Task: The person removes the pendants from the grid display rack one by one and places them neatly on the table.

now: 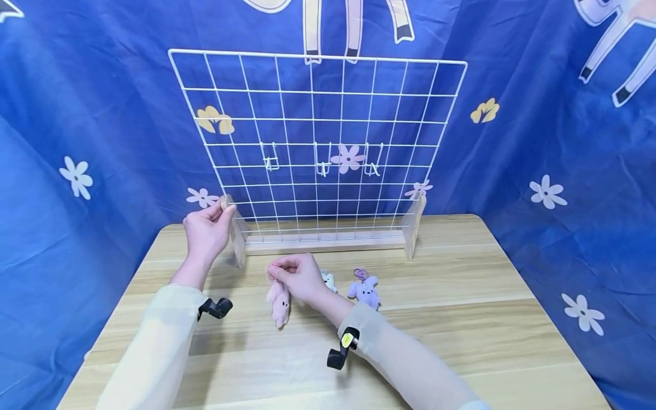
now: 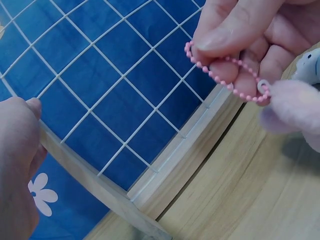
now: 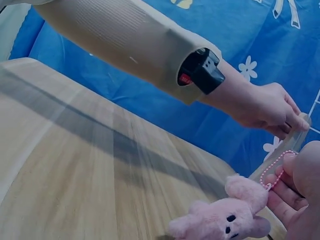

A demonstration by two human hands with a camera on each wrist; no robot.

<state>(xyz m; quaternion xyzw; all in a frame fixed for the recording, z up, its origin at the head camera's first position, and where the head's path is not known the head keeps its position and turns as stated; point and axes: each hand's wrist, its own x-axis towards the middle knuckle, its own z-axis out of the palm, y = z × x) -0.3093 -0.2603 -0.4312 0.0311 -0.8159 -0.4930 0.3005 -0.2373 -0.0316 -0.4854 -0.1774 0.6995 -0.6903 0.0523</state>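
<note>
In the head view my left hand (image 1: 207, 230) grips the top of the left wooden support (image 1: 237, 242) of a white wire grid rack (image 1: 328, 121). My right hand (image 1: 302, 279) is in front of the rack and pinches the pink bead chain (image 2: 216, 79) of a pink plush keychain (image 1: 279, 304). The chain forms a loop between thumb and fingers in the left wrist view. Below the hand hangs the plush, its dark-eyed face visible in the right wrist view. Whether it touches the table I cannot tell.
Three white wire hooks, the left (image 1: 271, 164), middle (image 1: 323, 168) and right (image 1: 372, 169), hang across the grid. A white plush keychain (image 1: 329, 281), partly hidden by my right hand, and a purple one (image 1: 366, 292) lie on the wooden table (image 1: 461, 319). Blue patterned cloth (image 1: 512, 142) surrounds it.
</note>
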